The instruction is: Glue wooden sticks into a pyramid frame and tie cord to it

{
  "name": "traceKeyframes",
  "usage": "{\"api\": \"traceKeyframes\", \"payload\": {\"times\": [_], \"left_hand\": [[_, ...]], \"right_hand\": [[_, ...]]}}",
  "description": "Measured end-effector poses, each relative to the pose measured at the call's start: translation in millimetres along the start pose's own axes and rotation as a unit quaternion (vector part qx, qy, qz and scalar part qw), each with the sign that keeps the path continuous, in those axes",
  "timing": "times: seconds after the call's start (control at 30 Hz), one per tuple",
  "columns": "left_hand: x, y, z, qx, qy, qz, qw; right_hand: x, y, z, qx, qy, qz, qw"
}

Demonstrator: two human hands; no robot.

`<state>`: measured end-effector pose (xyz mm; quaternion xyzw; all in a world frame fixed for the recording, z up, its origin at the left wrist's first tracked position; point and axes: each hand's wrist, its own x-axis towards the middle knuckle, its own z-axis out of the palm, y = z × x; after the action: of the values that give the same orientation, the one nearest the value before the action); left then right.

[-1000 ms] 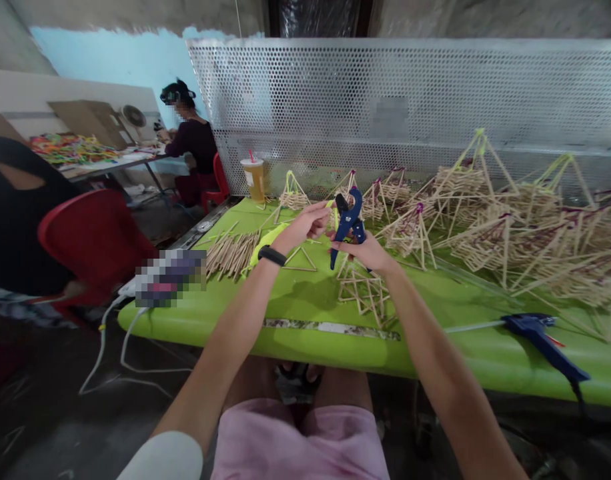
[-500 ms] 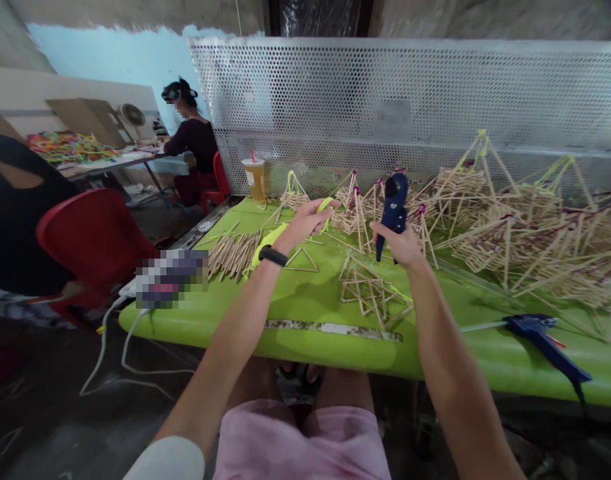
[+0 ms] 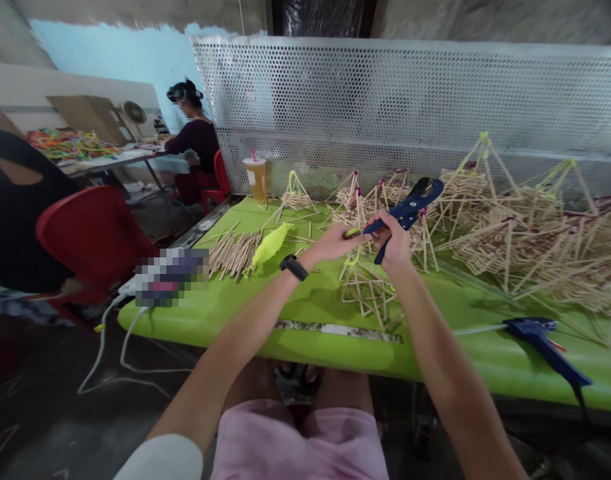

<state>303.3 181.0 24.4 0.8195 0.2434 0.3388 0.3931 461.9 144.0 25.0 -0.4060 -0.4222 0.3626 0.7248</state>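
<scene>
My right hand (image 3: 394,241) grips a dark blue plier-like hand tool (image 3: 408,212), whose wide head points up and to the right. Close beside it, my left hand (image 3: 335,243) is closed on a yellow-green cord (image 3: 354,256), which hangs below the fingers. The two hands meet near the tool's handles; whether the left fingers touch the tool I cannot tell. Under them lies a flat lattice of thin wooden sticks (image 3: 368,293). To the left, a bright yellow bundle (image 3: 271,245) rests against a pile of loose sticks (image 3: 235,253).
Stick pyramids (image 3: 515,227) crowd the table's right and back, before a perforated metal panel (image 3: 410,100). A blue glue gun (image 3: 545,347) lies front right. A drink cup (image 3: 256,179) stands back left. A power strip (image 3: 155,277) sits on the left edge. Two people sit at left.
My left hand has moved right with the cord to meet my right hand. The blue tool has tilted from nearly upright toward the upper right.
</scene>
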Motion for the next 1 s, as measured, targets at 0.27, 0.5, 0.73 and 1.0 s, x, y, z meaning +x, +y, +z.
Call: {"api": "traceKeyframes", "payload": {"times": [0.27, 0.5, 0.73, 1.0], "left_hand": [[6, -6, 14.8, -0.171, 0.057, -0.038, 0.983], [-1, -7, 10.7, -0.083, -0.012, -0.011, 0.996], [-3, -9, 19.2, -0.056, -0.075, -0.008, 0.996], [-2, -6, 31.8, 0.049, -0.003, 0.037, 0.998]], "right_hand": [[8, 4, -5, 0.042, 0.028, -0.022, 0.998], [24, 3, -31, 0.098, 0.105, -0.027, 0.989], [19, 2, -36, 0.146, 0.074, 0.000, 0.987], [13, 5, -24, 0.240, 0.132, 0.063, 0.960]]}}
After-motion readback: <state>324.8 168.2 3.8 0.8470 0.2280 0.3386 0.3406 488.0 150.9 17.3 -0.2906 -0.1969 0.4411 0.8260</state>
